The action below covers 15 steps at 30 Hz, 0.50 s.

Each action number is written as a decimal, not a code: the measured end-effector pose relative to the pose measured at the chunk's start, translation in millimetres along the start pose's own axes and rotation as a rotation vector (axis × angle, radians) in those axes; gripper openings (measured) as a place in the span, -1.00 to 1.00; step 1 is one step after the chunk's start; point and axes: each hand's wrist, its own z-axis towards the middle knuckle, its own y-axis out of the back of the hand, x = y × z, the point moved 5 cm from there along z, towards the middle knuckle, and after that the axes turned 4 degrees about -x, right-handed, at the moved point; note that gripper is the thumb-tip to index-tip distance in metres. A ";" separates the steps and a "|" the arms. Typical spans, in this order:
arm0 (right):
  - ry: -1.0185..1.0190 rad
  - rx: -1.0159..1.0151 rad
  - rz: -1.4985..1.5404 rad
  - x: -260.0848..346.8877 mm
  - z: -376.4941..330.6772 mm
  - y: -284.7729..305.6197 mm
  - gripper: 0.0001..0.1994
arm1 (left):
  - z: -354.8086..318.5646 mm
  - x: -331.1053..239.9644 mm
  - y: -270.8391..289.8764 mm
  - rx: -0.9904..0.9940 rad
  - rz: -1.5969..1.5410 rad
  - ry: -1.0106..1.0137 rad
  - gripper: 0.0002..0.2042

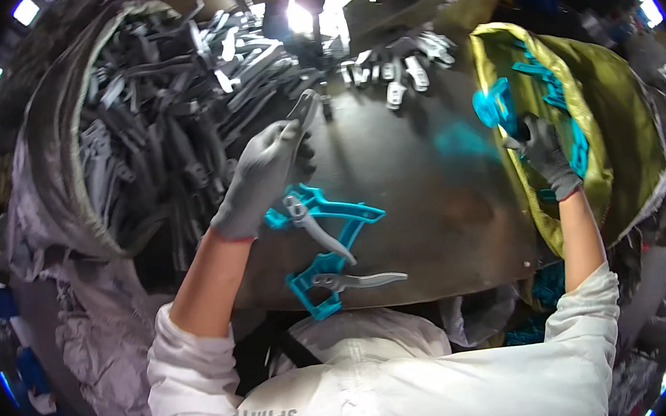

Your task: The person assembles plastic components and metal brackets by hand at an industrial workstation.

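Note:
My left hand (pixel 262 179), in a grey glove, grips a grey lever-shaped part (pixel 304 110) just beside the large sack of grey parts (pixel 172 119). My right hand (pixel 545 157), also gloved, reaches into the yellow-green bag (pixel 614 125) and closes on a turquoise plastic handle (pixel 499 105) at the bag's mouth. On the dark table (pixel 428 199) in front of me lie two turquoise handles (pixel 328 244), each with a grey lever (pixel 360 280) set in it.
A small heap of grey and white parts (pixel 395 62) lies at the table's far edge. More turquoise pieces (pixel 538 300) show below the table at the right. Crumpled grey sacking (pixel 97 343) hangs at the left.

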 end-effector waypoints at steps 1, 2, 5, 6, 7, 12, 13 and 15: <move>0.123 -0.005 0.013 40.4 -1.2 -14.2 -0.70 | 5.5 -4.5 1.4 0.007 -0.052 -0.008 -0.66; -0.037 0.042 0.361 70.1 4.7 -38.2 -0.65 | 12.3 -7.4 1.3 0.015 -0.049 0.020 -0.66; -0.055 0.112 1.085 161.3 16.2 -79.4 -0.52 | 30.5 -16.1 -4.5 0.049 -0.051 0.036 -0.71; -0.098 0.083 1.056 177.4 21.5 -85.6 -0.52 | 34.5 -17.8 -5.0 0.058 -0.089 0.061 -0.74; -0.209 0.130 1.231 190.5 27.1 -94.8 -0.52 | 36.7 -30.2 -6.7 0.102 0.138 -0.161 -0.74; -0.322 0.217 1.361 215.6 31.1 -105.6 -0.49 | 45.3 -27.8 0.0 0.077 0.112 0.093 -0.70; -0.318 0.223 1.355 217.1 30.5 -105.7 -0.49 | 45.5 -30.4 -0.8 0.097 0.089 0.065 -0.70; -0.295 0.249 1.280 220.5 28.4 -106.8 -0.48 | 45.7 -32.1 -4.2 0.160 0.071 0.088 -0.64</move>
